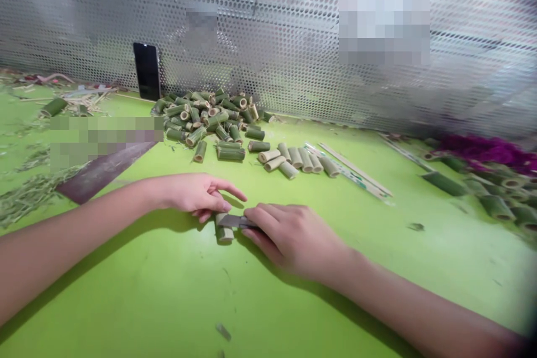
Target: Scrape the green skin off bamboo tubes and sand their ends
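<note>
A short bamboo tube piece [224, 232] lies on the green table [168, 291] between my hands. My right hand [293, 238] is closed around a small knife [230, 220], whose blade rests across the top of the piece. My left hand [197, 194] sits just left of the piece, fingers curled with the index finger stretched out, its fingertips touching the piece's upper end.
A heap of green bamboo pieces [205, 114] lies at the back, with a row of peeled pale pieces [293, 159] beside it. A black phone [147, 71] leans on the perforated metal wall. Long sticks [356, 170], more bamboo [495, 201] and purple material [490, 148] lie right; shavings [29, 193] left.
</note>
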`<state>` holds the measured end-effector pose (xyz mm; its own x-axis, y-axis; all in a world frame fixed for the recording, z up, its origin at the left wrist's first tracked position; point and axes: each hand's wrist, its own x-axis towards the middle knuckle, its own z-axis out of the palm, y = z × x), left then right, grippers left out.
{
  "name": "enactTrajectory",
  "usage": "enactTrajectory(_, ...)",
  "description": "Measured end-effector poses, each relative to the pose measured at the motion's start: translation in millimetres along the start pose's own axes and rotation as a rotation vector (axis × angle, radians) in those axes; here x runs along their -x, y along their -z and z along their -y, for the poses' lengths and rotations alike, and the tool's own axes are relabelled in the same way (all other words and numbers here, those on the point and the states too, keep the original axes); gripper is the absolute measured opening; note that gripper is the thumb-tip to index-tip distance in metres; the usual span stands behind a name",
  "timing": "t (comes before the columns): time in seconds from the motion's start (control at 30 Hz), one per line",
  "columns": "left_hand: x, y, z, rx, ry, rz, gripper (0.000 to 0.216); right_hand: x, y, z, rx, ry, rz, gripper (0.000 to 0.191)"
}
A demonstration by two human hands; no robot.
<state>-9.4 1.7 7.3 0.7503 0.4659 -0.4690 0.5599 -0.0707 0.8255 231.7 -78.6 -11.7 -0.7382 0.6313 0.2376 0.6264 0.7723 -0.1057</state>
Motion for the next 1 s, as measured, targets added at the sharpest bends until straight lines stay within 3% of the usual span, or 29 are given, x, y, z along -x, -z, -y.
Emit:
enactTrajectory(0.13, -4, -4, -3, -0.101, 0.014, -0.054, 0.047, -1, -2, 1, 0.051, -0.036, -0.005, 0.028)
enactTrajectory(0.43, -6, -7, -14, -0.092, 0.078, -0.105, 0.040, -7, -3, 2, 0.065, 0.009, -0.014, 0.029)
enactTrajectory(0.6, -8, -14, -14, 0.010, 0.060, -0.185, 0.040, -6, -3, 1, -0.006, -0.040, 0.080, 0.027)
enactTrajectory(0.77, -10, -17, -8, 0.092, 0.031, -0.173, 0.040, 0, 5, -1, -0.088, -0.069, 0.214, 0.025)
enactTrajectory(1.0, -10, -13, -1, 0.050, -0.016, -0.152, 0.041, 8, 17, -2, -0.214, 0.034, 0.298, 0.026)
